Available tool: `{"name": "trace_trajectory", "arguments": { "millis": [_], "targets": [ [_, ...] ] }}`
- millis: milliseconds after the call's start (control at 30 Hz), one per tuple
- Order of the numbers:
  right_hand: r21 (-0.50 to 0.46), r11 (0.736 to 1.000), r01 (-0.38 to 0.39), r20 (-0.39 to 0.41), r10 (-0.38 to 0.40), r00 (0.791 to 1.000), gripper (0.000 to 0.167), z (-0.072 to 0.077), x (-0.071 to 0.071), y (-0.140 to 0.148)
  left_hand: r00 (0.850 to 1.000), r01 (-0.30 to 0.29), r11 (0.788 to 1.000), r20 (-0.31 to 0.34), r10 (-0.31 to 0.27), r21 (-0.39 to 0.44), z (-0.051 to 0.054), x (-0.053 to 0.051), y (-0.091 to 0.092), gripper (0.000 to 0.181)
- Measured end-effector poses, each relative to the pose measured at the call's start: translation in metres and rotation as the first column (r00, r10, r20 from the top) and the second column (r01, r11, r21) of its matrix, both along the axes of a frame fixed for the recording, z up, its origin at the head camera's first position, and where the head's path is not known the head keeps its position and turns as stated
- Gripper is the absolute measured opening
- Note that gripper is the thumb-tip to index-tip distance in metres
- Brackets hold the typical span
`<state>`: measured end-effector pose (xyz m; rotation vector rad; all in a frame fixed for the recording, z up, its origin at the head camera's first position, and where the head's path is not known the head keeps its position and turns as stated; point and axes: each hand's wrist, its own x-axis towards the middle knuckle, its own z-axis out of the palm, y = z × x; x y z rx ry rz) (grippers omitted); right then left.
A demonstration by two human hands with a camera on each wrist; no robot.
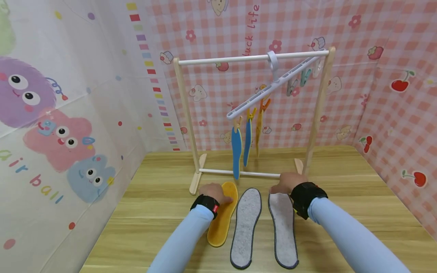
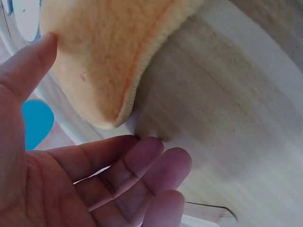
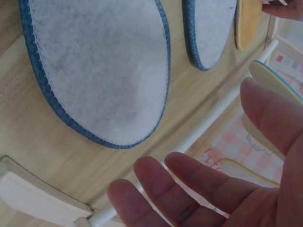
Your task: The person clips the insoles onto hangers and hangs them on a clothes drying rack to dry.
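Observation:
An orange-yellow fleecy insole (image 1: 220, 227) lies on the wooden table at the left of a row. My left hand (image 1: 213, 191) is at its upper end; in the left wrist view the thumb (image 2: 42, 52) touches the fleece while loosely bent fingers rest past the tip. Two grey-white insoles with dark blue edging lie alongside, one in the middle (image 1: 246, 227) and one at the right (image 1: 284, 239). Over the right one's top end is my right hand (image 1: 288, 182), its fingers spread and holding nothing in the right wrist view. Whether it touches that insole, I cannot tell.
Behind the hands stands a wooden rack with a white top bar (image 1: 222, 60) and lower bar (image 1: 252, 173). A slanted white hanger (image 1: 259, 95) holds clips, with two blue insoles (image 1: 236, 151) and a yellow one (image 1: 259, 131) hanging. Patterned cloth (image 1: 211, 30) surrounds the table.

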<state>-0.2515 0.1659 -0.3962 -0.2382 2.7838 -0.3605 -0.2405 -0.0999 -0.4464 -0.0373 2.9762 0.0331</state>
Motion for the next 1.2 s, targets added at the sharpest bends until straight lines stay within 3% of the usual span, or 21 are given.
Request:
{"name": "trace_trajectory", "arguments": {
  "millis": [233, 633, 1000, 1200],
  "targets": [
    [-0.022, 0.999, 0.038, 0.015, -0.038, 0.999, 0.052, -0.003, 0.006, -0.002, 1.000, -0.008, 1.000, -0.015, 0.008, -0.010, -0.005, -0.002, 0.004, 0.056],
    [-0.003, 0.998, 0.059, 0.037, -0.059, 0.998, 0.055, -0.003, 0.007, -0.003, 1.000, -0.015, 0.998, -0.010, 0.016, 0.061, -0.018, -0.013, 0.003, 0.053],
    [0.002, 0.999, 0.045, 0.030, -0.046, 0.999, 0.054, -0.002, 0.009, -0.002, 0.997, 0.014, 0.993, -0.080, -0.005, 0.116, -0.018, -0.014, 0.002, 0.066],
    [0.002, 0.999, 0.052, 0.033, -0.052, 0.998, 0.054, -0.003, 0.009, -0.002, 0.999, 0.014, 0.994, -0.050, -0.008, 0.113, -0.010, -0.009, 0.001, 0.063]
  ]
}}
